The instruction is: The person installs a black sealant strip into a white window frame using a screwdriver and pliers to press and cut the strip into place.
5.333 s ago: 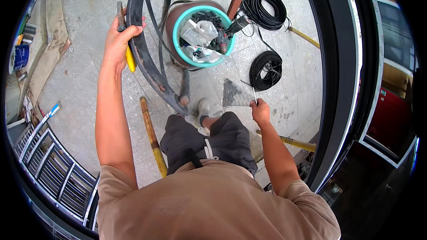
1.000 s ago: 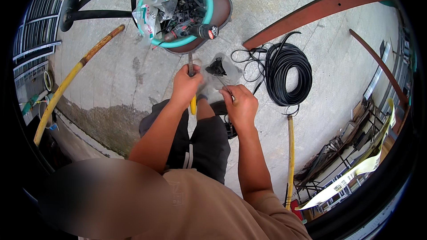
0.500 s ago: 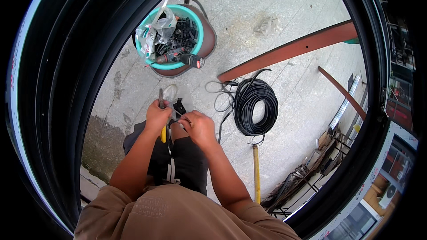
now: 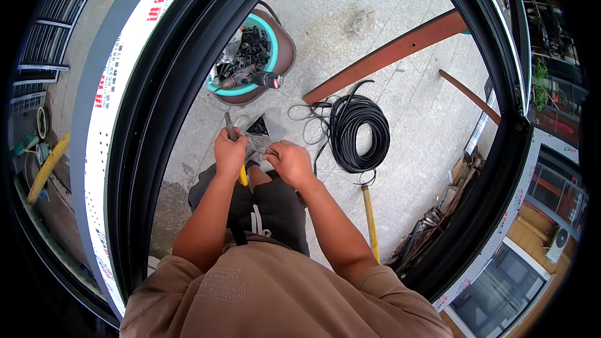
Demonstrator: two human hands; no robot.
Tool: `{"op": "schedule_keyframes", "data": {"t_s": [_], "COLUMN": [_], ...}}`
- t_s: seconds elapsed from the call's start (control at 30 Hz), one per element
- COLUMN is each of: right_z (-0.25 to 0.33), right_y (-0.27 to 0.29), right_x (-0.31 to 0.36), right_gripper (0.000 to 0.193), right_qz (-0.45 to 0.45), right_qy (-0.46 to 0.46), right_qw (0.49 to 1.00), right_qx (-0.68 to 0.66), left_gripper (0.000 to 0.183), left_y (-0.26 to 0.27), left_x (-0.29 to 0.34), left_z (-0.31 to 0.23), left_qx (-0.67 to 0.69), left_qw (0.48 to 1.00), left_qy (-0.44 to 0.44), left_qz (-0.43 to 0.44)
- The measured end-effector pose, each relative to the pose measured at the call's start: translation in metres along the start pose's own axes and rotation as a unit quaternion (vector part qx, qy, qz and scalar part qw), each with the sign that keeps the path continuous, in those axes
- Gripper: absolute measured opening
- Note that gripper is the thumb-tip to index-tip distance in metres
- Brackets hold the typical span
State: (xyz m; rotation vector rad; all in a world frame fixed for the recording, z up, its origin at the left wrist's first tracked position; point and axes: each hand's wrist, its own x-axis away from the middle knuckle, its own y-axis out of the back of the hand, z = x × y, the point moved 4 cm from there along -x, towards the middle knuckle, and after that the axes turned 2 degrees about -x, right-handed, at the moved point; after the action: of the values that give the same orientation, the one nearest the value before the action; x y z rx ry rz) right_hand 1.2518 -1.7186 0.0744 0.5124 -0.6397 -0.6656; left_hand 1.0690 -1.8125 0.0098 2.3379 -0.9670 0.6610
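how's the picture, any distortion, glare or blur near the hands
Head view: fisheye bends the dark frame into arcs; head view: light on the paving is soft, without strong glare; head view: the right hand looks fairly sharp, but the clear bag shows faint edges.

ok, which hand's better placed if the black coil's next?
Right, probably: the right hand is nearer the black coil; the left hand, farther off, grips a yellow-handled tool.

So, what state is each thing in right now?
Left hand: closed around yellow-handled tool
Right hand: fingers curled, grip unclear
Clear bag: holding black pieces
Teal-rimmed tub: uncovered, holding black parts
Drill: resting over the tub's rim
Black coil: wound, one end loose
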Motion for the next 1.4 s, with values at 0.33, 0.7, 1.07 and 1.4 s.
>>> {"op": "schedule_keyframes", "data": {"t_s": [0.33,0.7,1.07,1.4], "right_z": [0.029,-0.013,-0.048,-0.057], "right_y": [0.028,0.054,-0.013,-0.003], "right_x": [-0.022,-0.233,-0.342,-0.318], "right_gripper": [0.025,0.031,0.026,0.028], "right_qz": [0.032,-0.061,-0.031,0.065], "right_qy": [-0.002,-0.023,-0.039,-0.047], "right_qw": [0.998,0.996,0.992,0.995], "right_qx": [-0.051,0.061,-0.112,-0.063], "left_gripper": [0.027,0.027,0.032,0.031], "left_y": [0.021,0.07,0.076,0.067], "left_x": [-0.003,-0.02,0.008,0.009], "left_z": [-0.024,-0.01,-0.03,-0.04], "left_qx": [0.028,-0.018,0.086,0.075], "left_qw": [0.997,0.996,0.988,0.986], "left_qy": [0.0,0.039,0.122,0.139], "left_qz": [0.075,0.082,0.037,0.043]}}
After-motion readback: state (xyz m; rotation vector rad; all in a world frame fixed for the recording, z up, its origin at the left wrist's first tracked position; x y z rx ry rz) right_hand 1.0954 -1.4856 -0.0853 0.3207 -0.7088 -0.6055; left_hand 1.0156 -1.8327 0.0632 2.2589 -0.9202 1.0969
